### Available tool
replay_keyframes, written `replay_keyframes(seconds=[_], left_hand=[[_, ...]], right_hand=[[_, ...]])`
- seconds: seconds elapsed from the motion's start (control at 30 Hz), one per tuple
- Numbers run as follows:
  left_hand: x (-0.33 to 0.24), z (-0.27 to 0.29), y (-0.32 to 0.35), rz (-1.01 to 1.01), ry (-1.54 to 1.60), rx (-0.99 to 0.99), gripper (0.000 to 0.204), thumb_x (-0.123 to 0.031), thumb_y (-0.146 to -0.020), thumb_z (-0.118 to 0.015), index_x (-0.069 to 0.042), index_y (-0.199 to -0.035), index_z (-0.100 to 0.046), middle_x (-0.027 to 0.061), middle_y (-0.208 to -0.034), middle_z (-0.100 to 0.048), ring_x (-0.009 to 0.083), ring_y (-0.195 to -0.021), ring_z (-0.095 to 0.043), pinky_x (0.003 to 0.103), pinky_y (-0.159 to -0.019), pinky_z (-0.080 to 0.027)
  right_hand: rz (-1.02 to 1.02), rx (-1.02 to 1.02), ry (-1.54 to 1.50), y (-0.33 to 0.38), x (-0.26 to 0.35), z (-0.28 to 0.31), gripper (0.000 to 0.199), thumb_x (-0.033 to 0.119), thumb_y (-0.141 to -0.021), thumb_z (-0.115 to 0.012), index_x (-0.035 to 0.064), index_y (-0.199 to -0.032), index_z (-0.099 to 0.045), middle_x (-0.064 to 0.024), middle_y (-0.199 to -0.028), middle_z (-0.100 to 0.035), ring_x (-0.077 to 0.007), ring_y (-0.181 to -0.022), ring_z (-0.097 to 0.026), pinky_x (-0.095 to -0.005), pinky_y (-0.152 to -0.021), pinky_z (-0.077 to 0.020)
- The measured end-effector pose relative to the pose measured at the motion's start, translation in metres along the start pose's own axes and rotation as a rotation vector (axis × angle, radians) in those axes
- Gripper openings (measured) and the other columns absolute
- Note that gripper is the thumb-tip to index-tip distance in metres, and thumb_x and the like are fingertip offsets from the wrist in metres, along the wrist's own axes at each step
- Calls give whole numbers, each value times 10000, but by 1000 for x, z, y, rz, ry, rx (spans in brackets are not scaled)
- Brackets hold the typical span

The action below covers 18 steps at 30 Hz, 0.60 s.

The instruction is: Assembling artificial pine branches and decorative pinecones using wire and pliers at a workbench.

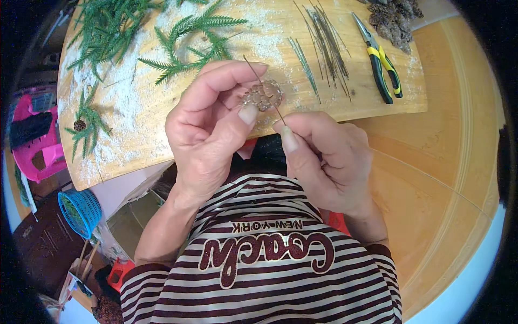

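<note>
Between the thumb and fingers of my left hand is a small brown pine cone, its scales tipped with white. A thin dark wire runs across the cone, one end sticking up past my left fingertips. My right hand pinches the wire's lower end between thumb and forefinger, just right of the cone. Both hands are above the near edge of the wooden table. Whether the wire is wound round the cone or only lies against it, I cannot tell.
Green artificial pine sprigs lie at the left, one sprig with a small cone on it. Loose wires, green-wrapped wires, pliers and a heap of pine cones lie at the right. A blue basket stands lower left.
</note>
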<state>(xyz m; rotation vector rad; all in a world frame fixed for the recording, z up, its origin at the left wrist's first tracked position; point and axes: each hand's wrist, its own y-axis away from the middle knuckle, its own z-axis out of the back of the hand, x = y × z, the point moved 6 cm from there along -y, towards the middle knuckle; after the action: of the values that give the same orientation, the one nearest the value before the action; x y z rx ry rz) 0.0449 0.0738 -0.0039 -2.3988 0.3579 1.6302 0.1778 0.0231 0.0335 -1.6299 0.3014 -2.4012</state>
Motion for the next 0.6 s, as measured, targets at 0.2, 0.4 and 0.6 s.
replay_keyframes(seconds=[0.2, 0.4, 0.6], left_hand=[[-1, 1, 4, -119, -139, -43, 372, -48, -823, -575, 65, -1169, -503, 145, -1163, -551, 240, -1009, -584, 434, -902, -491], [7, -2, 4, 7, 25, -20, 376, -81, -839, -570, 62, -1178, -493, 147, -1140, -557, 243, -999, -591, 401, -897, -485], [9, -18, -5, 98, 246, 54, 321, -111, -867, -548, 46, -1144, -504, 137, -1091, -570, 234, -959, -601, 362, -855, -482]], right_hand=[[-37, -27, -37, 3, -3, -2, 124, -56, -834, -519, -17, -925, -595, 6, -520, -520, -50, -448, -516, -207, -428, -385], [-10, -60, -19, 6, -7, -1, 161, -78, -814, -522, -16, -942, -598, 0, -511, -513, -50, -438, -503, -212, -431, -385], [57, -44, 83, 5, -4, 4, 176, -75, -813, -531, -15, -963, -600, -29, -542, -529, -57, -453, -516, -218, -439, -394]])
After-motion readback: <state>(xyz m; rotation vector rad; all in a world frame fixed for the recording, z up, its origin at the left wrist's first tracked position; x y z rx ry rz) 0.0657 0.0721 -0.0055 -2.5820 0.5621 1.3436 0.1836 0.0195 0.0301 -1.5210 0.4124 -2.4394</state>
